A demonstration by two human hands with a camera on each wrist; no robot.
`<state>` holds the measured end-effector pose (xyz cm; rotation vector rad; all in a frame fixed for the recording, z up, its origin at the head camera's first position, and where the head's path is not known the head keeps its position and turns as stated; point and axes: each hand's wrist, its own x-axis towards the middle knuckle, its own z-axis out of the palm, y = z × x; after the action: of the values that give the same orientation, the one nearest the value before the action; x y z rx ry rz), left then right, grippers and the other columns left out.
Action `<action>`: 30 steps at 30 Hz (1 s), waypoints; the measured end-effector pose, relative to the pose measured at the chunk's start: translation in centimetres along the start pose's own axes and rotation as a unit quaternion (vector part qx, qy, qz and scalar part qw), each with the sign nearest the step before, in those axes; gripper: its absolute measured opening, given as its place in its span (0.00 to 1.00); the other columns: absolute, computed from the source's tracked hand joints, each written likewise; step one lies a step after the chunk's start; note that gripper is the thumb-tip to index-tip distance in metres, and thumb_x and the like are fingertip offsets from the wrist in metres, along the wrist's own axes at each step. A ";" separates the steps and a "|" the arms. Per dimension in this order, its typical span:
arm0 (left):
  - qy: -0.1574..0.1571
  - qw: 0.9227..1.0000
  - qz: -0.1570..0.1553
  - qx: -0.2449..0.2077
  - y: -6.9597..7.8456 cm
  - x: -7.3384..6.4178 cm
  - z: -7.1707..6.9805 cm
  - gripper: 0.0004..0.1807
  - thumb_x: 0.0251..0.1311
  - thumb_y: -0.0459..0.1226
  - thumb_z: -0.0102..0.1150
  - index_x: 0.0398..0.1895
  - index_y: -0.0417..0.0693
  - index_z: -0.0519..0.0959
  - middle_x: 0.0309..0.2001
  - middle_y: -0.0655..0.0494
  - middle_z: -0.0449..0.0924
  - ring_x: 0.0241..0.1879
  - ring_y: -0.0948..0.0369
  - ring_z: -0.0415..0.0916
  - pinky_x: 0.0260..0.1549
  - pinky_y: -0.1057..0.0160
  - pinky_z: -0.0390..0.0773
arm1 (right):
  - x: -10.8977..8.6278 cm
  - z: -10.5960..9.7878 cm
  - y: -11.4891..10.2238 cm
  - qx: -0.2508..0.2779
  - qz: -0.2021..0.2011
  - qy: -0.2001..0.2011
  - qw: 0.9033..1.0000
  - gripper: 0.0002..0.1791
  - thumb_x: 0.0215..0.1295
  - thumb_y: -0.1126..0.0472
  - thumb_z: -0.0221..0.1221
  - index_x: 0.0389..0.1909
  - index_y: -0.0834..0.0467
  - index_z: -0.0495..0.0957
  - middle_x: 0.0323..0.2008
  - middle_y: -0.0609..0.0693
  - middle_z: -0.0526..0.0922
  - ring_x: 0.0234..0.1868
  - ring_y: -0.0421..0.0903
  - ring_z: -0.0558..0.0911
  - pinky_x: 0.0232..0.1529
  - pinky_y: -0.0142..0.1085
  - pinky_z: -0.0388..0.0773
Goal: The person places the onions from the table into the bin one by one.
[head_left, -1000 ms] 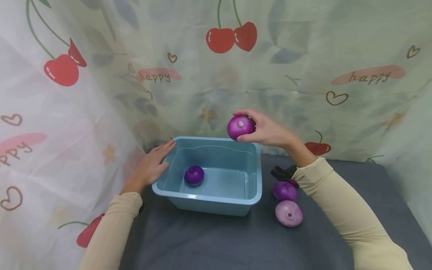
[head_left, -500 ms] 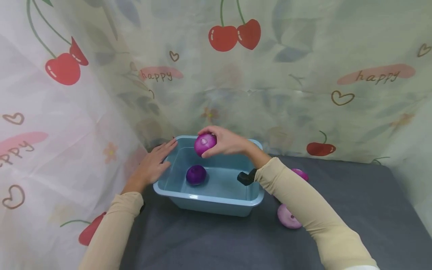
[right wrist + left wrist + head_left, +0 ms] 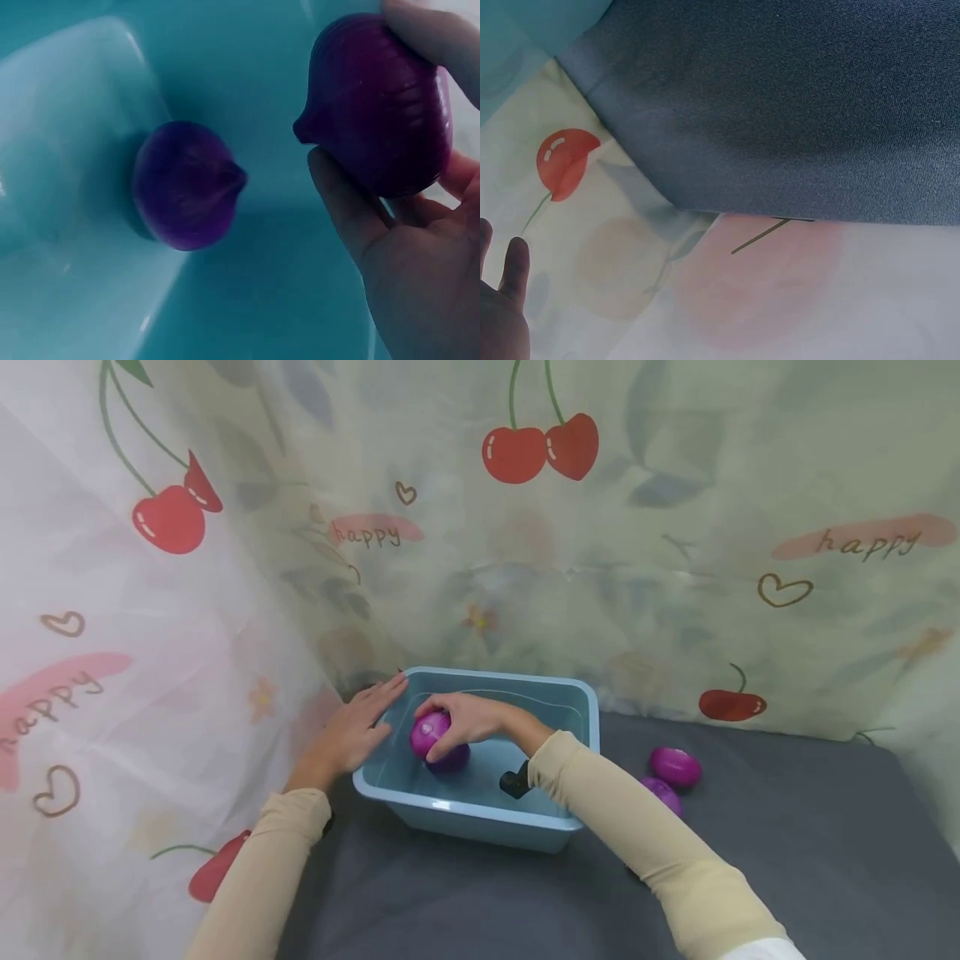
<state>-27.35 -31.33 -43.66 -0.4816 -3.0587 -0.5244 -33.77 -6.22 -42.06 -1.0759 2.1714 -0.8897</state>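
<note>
My right hand [image 3: 474,723] grips a purple onion [image 3: 426,739], fingers and thumb around its sides, low inside the blue plastic basin [image 3: 480,837]. In the right wrist view the held onion [image 3: 375,105] has its pointed tip facing another, darker purple onion [image 3: 184,184], which lies on the basin floor. From the head view the held one overlaps that darker onion. My left hand [image 3: 348,737] rests at the basin's left rim with its fingers straight. Only a few of its fingers [image 3: 515,270] enter the left wrist view.
Two more purple onions, a brighter one [image 3: 676,767] and one partly behind my sleeve [image 3: 662,795], lie right of the basin on the dark grey cloth [image 3: 450,902]. A patterned curtain [image 3: 645,635] stands close behind and on the left. A black wrist device [image 3: 515,781] hangs over the basin.
My right hand has carried the onion left from above the basin's back rim, then down into the basin. My left hand stays at the rim. The view has shifted slightly.
</note>
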 end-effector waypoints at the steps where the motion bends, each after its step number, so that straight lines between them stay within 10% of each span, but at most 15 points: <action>1: 0.000 1.000 -0.001 -0.003 0.1 -0.1 0.1 0.37 0.73 0.46 0.42 0.83 0.68 0.48 0.84 0.63 0.45 0.82 0.41 0.47 0.70 0.25 0.55 | 0.2 0.3 0.2 -0.001 0.004 -0.004 1.000 0.41 0.53 0.46 0.73 0.69 0.48 0.70 0.64 0.49 0.75 0.62 0.47 0.77 0.58 0.42 0.81; 30: 0.021 1.000 0.016 0.001 -0.4 0.0 0.4 0.35 0.70 0.43 0.42 0.81 0.67 0.56 0.84 0.65 0.46 0.81 0.43 0.50 0.71 0.28 0.57 | 1.3 2.0 1.8 -0.018 -0.012 -0.069 0.997 0.42 0.57 0.45 0.71 0.72 0.51 0.70 0.69 0.49 0.76 0.70 0.46 0.75 0.72 0.43 0.72</action>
<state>-27.46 -31.52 -44.13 -0.5129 -3.0064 -0.5233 -33.91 -7.12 -44.96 -1.1484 2.0727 -0.7650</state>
